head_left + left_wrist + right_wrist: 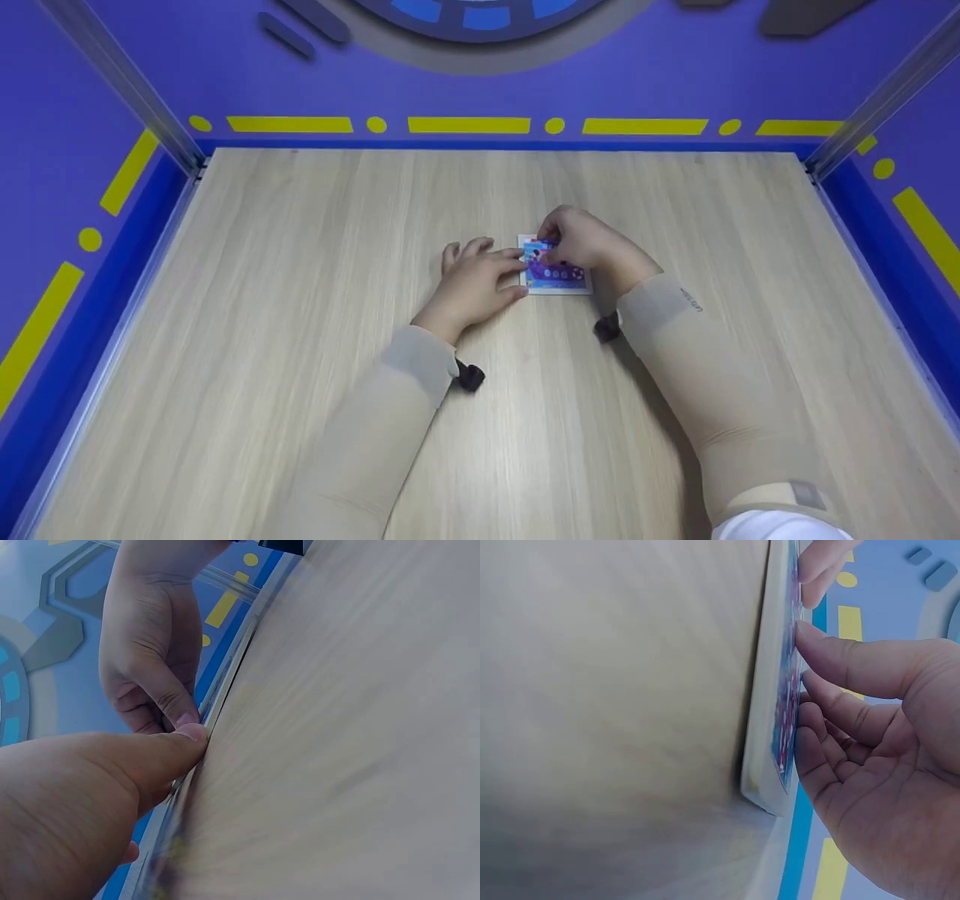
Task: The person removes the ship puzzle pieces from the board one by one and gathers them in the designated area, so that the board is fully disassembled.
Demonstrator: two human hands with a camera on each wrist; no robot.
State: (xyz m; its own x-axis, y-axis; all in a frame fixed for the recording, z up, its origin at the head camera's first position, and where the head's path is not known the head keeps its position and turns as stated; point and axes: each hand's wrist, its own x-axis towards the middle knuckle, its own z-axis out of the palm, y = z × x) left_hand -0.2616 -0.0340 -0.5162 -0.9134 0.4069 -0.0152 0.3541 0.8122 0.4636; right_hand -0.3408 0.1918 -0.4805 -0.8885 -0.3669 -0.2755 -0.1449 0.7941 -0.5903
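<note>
A small square picture board [556,285] with a white border and a blue and purple picture lies flat on the table. My left hand [472,286] is at its left side, fingers spread and fairly straight, with thumb and fingertips on the left border. My right hand [589,241] reaches over the board from the right. In the right wrist view, its thumb [840,660] and curled fingers meet the picture face [786,712], thumb tip and index tip a little apart. I cannot tell whether they pinch a loose piece there. The palm hides the board's upper right corner.
The wooden table [300,300] reaches to blue and purple walls [480,94] with yellow marks at the back and both sides. Small black wrist devices [470,376] hang under both sleeved forearms, close over the tabletop.
</note>
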